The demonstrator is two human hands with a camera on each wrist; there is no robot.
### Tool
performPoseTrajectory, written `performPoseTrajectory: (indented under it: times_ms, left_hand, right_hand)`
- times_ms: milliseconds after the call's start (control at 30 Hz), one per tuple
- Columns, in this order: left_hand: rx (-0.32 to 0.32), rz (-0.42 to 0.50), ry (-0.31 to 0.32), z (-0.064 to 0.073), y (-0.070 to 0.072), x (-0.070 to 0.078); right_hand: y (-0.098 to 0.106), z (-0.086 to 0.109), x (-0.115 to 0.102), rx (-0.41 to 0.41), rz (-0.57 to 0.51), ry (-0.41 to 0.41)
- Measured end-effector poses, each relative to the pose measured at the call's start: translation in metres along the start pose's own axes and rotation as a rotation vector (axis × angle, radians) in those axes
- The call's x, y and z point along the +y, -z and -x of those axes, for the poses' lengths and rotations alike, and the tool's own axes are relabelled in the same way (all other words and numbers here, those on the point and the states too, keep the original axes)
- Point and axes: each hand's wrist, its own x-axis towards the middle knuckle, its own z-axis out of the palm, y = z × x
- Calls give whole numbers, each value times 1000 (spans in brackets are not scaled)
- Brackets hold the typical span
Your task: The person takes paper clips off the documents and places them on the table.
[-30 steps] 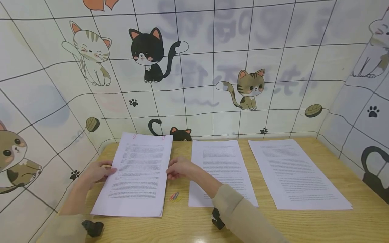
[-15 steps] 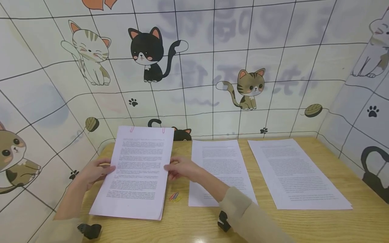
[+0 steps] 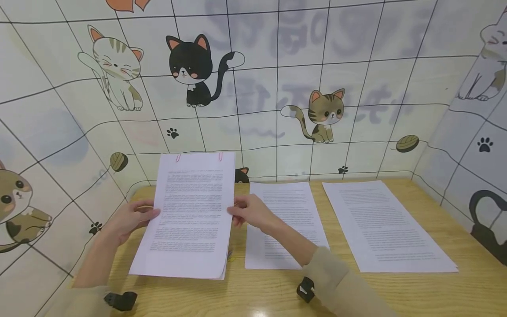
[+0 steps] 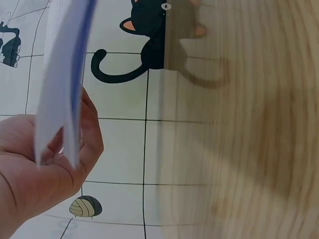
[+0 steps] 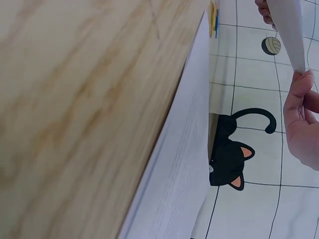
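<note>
A stack of printed paper sheets [image 3: 190, 220] is held up between both hands over the left part of the table, its top edge tilted up toward the wall. Two pink paper clips [image 3: 220, 156] sit on that top edge, one near each corner. My left hand [image 3: 132, 218] pinches the left edge, thumb on the front; the left wrist view shows the sheets [image 4: 62, 89] parting slightly at the hand. My right hand [image 3: 251, 212] pinches the right edge between thumb and fingers. In the right wrist view, the right thumb and fingers [image 5: 301, 99] meet at the paper's edge.
A second printed stack [image 3: 285, 220] lies in the middle of the wooden table [image 3: 269, 295], partly behind the right forearm. Farther right lies a third stack [image 3: 388, 229]. Loose coloured paper clips [image 3: 230, 255] lie mostly hidden behind the held sheets. A cat-patterned wall [image 3: 257, 110] borders the table.
Both hands have lifted the stack higher and brought it slightly right, tilting it more upright. The held sheets now cover most of the loose coloured clips.
</note>
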Motion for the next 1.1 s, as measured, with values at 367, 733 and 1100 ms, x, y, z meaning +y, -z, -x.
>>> performPoseTrajectory:
  times_ms: [367, 733, 1100]
  left_hand:
    - [-35, 96, -77, -1, -23, 24]
    - [-133, 165, -141, 0, -48, 41]
    - [-144, 218, -203, 2, -80, 58]
  right_hand:
    - [32, 18, -5, 54, 29, 62]
    - [65, 38, -4, 76, 112, 102]
    - [92, 66, 0, 52, 127, 117]
